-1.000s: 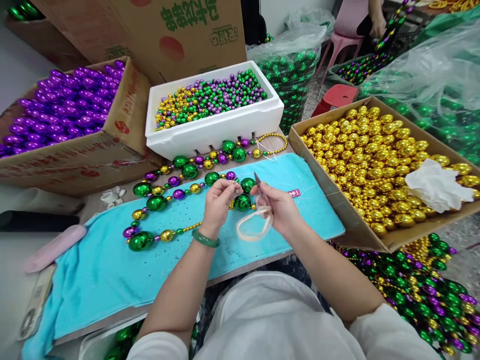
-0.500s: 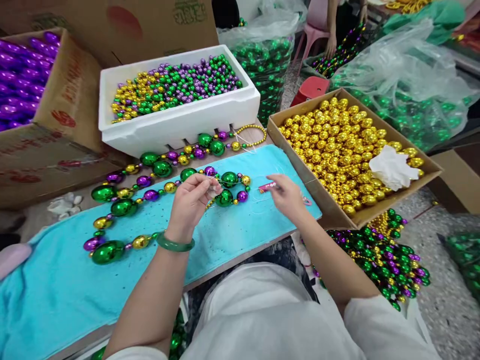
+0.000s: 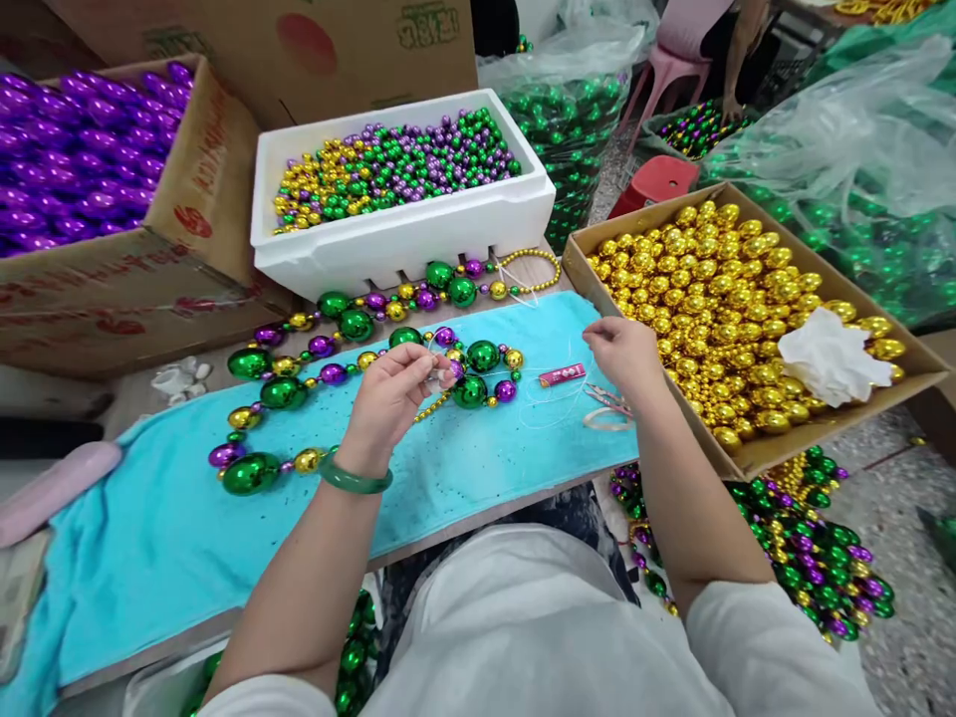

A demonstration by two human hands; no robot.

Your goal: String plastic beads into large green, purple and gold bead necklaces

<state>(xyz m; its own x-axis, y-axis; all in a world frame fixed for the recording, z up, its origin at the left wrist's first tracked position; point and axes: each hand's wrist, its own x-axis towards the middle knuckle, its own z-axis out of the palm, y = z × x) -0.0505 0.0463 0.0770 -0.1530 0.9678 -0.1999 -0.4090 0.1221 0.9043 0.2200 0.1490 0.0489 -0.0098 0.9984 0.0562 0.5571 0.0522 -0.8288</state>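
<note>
My left hand (image 3: 395,393), wearing a green bangle, is closed in a pinch on clear thread (image 3: 435,339) at the near end of a bead necklace (image 3: 254,472). Beads at the fingertips are partly hidden. The necklace of green, purple and gold beads winds over the turquoise towel (image 3: 463,488). Raised at the towel's right end, my right hand (image 3: 623,354) is also pinched, seemingly on the fine thread; its grip is hard to make out. Below it lie a pink lighter (image 3: 562,374), loose loops of thread and scissors (image 3: 608,408), apart from the fingers.
A white foam box (image 3: 403,224) of small beads stands behind the towel. Cartons of purple beads (image 3: 82,159) and gold beads (image 3: 694,289) flank it. Finished-looking strands (image 3: 814,558) hang at the right. Another person's hand (image 3: 732,108) is at the back.
My right hand has let go of the lighter, which now lies on the towel, and has moved up and right. My left hand stays pinched near the necklace. The view has shifted leftward.
</note>
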